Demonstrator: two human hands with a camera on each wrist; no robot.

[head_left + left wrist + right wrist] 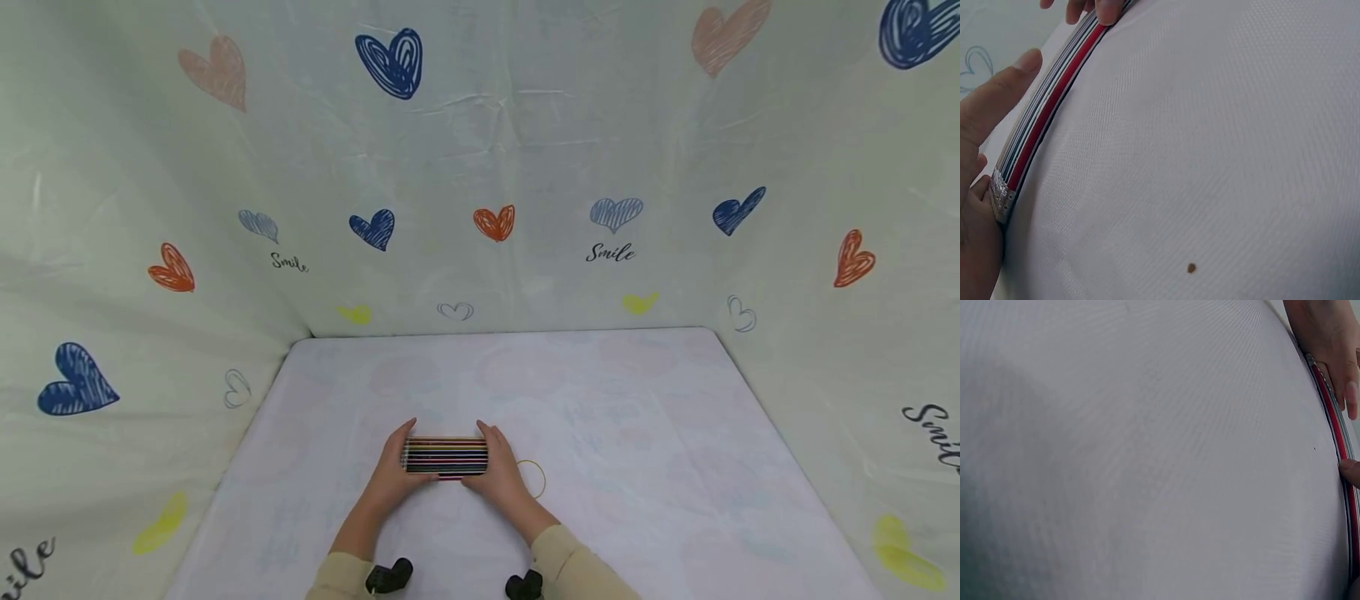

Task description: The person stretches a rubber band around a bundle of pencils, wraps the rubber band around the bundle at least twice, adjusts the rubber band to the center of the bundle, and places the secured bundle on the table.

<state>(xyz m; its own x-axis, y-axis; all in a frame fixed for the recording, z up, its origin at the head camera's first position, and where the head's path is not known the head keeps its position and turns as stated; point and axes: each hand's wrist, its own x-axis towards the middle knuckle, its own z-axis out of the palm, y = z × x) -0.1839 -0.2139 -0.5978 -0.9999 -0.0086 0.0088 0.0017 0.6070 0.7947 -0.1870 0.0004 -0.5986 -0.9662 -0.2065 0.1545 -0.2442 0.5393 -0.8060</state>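
A flat stack of pencils (446,456), dark and striped with a red pencil (1054,103) along the near side, lies crosswise on the table between both hands. Silvery ends (1002,190) show at its left. Against that end rests my left hand (390,475), palm to the pencil ends and thumb stretched along the near side. At the opposite end my right hand (498,475) presses, its thumb (1350,472) touching the red pencil and its other fingers reaching toward the far side. Partly behind the right wrist lies a thin yellow rubber band (543,479).
A white-covered table (637,467) spreads around the hands. Pale curtains (525,150) printed with hearts and words rise behind it and on both sides. A small brown speck (1191,268) is on the cloth nearby.
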